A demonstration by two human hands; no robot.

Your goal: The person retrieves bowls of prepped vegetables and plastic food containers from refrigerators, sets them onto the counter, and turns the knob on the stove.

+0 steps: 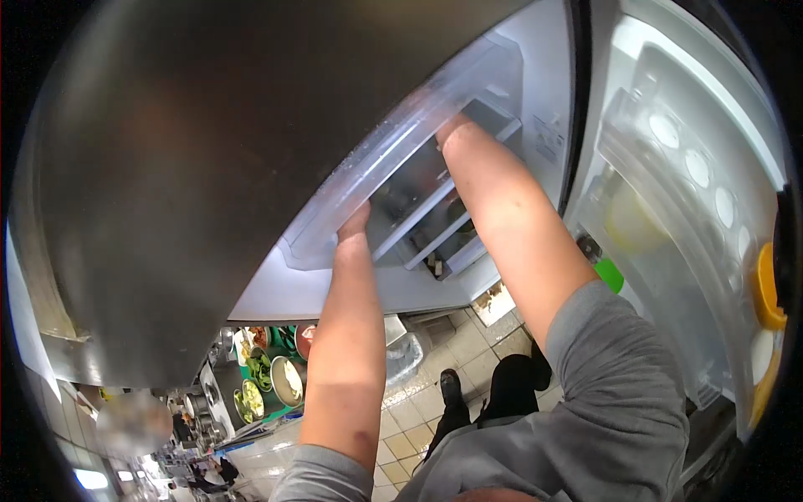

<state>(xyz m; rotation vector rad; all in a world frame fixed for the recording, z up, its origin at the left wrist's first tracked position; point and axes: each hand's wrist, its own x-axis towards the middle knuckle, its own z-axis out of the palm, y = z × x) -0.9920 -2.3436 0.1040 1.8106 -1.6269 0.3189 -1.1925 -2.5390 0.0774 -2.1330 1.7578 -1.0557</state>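
Tiled floor [481, 356] shows below, pale and catching the light, with a dark shoe [450, 389] on it. Off to the left stands a counter with bowls of food: a bowl of leafy greens [260, 373], a bowl of pale green pieces [248, 401] and a metal bowl with white food [287, 381]. A large, dark, blurred surface [159, 184] fills the upper left.

Beneath its edge is the lit white interior of a fridge [548, 75], where a clear plastic bin [368, 167] sits slantwise across the view, above pale-edged shelves [425, 213]. Both bare arms reach in from grey sleeves [611, 360]. The left hand [356, 219] is at the bin's near edge, toward its lower end; the right hand [453, 127] is farther along, toward the upper end. Fingers of both are hidden or blurred behind the plastic, so I cannot tell whether either of the 2 hands is spread or pinching anything.

At right, the open door [644, 38] carries clear racks, a pale yellowish container [634, 219], a bright green item [609, 274] and an orange object [765, 284].
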